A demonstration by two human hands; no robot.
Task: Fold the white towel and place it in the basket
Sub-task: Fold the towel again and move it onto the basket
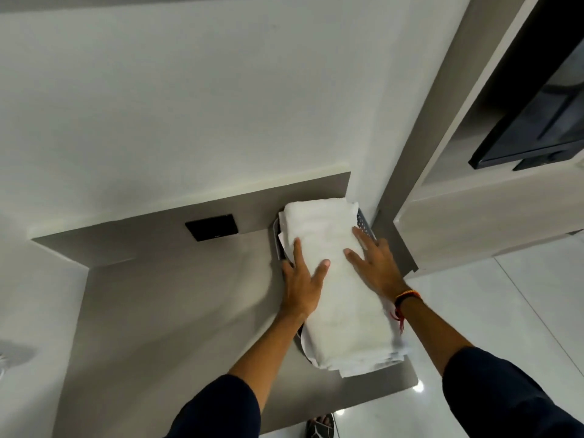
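Note:
The white towel (341, 298), folded into a long thick bundle, lies lengthwise in a grey perforated basket (364, 223) at the right end of a grey counter (177, 311). The towel covers most of the basket; only parts of its rim show at the far right and left. My left hand (300, 279) grips the towel's left side, thumb on top and fingers along the edge. My right hand (376, 263) lies flat on the towel's right side with fingers spread, beside the basket rim.
A black wall socket (211, 226) sits on the grey backsplash left of the basket. A white wall rises behind. A dark screen (537, 121) hangs at the right above a pale cabinet. Glossy white floor lies to the right, and a sandalled foot (319, 426) shows below.

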